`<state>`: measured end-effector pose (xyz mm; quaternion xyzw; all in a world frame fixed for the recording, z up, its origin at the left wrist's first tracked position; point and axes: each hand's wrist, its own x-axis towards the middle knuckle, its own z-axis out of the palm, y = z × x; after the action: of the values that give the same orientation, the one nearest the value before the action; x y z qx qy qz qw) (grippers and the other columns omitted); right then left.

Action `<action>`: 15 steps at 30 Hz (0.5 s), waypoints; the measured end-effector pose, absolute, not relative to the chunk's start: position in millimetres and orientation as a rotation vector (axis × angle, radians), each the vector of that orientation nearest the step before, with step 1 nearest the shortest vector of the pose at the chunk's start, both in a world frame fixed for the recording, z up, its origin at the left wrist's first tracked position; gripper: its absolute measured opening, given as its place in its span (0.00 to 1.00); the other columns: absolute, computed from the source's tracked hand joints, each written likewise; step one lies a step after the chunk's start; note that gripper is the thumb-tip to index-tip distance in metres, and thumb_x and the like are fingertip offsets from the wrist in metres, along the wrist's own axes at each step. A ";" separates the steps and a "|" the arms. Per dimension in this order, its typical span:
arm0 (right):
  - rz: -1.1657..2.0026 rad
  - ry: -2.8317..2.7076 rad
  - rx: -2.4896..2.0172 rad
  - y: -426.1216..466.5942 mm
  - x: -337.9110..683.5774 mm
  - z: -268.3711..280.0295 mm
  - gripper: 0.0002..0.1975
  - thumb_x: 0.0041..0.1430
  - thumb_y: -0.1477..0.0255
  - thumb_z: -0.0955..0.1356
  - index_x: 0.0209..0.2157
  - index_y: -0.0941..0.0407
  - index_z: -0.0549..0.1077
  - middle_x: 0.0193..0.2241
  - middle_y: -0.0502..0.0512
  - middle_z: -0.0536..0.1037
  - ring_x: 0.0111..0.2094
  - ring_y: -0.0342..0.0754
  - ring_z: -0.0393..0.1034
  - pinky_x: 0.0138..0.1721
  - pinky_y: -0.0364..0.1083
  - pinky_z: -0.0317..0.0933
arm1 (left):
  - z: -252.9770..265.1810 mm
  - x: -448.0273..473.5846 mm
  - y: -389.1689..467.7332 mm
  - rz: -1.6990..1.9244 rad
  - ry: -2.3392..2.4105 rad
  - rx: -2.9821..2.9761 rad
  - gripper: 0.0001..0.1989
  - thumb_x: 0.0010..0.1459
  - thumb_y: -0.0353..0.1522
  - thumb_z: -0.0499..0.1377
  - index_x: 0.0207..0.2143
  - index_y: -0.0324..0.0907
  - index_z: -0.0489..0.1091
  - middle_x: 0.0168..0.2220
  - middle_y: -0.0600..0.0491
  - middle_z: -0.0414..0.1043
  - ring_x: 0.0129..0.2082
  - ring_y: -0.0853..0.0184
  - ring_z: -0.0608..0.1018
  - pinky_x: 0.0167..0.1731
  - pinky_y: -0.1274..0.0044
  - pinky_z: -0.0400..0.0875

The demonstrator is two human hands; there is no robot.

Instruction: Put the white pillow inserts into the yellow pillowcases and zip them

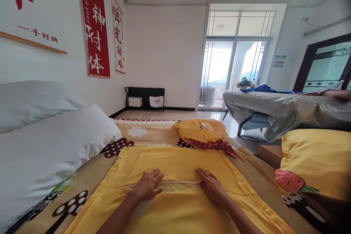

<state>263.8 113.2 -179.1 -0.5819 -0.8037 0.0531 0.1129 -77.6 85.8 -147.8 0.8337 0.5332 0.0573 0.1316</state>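
A yellow pillowcase (175,162) lies spread flat in front of me, with a slit-like opening edged in white running across it. My left hand (149,185) rests flat on the cloth near the left end of this opening, fingers stretched out. Near its right end, my right hand (210,184) also lies flat, fingers extended over the fabric. Neither hand grips anything. Beyond the pillowcase sits a crumpled pile of yellow cloth (201,129) with a red plaid part (208,143).
White pillows (82,135) lie along the left. At right is a stuffed yellow pillow (318,157) with a carrot print, beside a cardboard box (270,153). A patterned brown blanket (153,131) lies underneath. A plastic-covered table (287,106) stands back right, with another person's arm (333,94) over it.
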 end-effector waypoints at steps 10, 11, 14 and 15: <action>0.089 -2.241 -1.924 136.0 306.1 -194.0 0.32 0.54 0.72 0.59 0.62 0.58 0.60 0.64 0.61 0.57 0.64 0.53 0.51 0.61 0.56 0.48 | -175.7 -82.0 115.2 0.260 1.955 2.358 0.24 0.66 0.36 0.40 0.62 0.50 0.58 0.66 0.52 0.51 0.66 0.63 0.55 0.62 0.58 0.50; 0.079 -2.246 -1.911 133.1 299.2 -191.8 0.32 0.54 0.74 0.59 0.62 0.59 0.60 0.64 0.61 0.57 0.64 0.53 0.51 0.61 0.56 0.48 | -176.5 -78.0 116.0 0.253 2.008 2.336 0.24 0.66 0.34 0.40 0.62 0.48 0.58 0.66 0.50 0.51 0.66 0.61 0.55 0.62 0.57 0.50; 0.065 -2.318 -1.701 118.3 265.5 -182.5 0.29 0.58 0.74 0.57 0.62 0.57 0.61 0.63 0.60 0.59 0.64 0.52 0.52 0.62 0.55 0.48 | -177.1 -61.2 115.7 0.257 1.966 2.388 0.26 0.64 0.29 0.40 0.63 0.43 0.58 0.66 0.45 0.52 0.66 0.59 0.55 0.61 0.57 0.51; 0.073 -2.366 -1.570 111.9 250.9 -178.7 0.27 0.60 0.74 0.56 0.61 0.56 0.62 0.62 0.59 0.60 0.63 0.51 0.53 0.61 0.56 0.49 | -176.3 -54.0 115.1 0.270 1.879 2.454 0.26 0.63 0.28 0.40 0.63 0.42 0.58 0.66 0.45 0.52 0.66 0.60 0.56 0.61 0.59 0.52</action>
<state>250.9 111.9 -178.7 -0.5466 -0.8235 0.0256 0.1500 -54.0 115.1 -176.3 0.7907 0.6056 0.0871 0.0197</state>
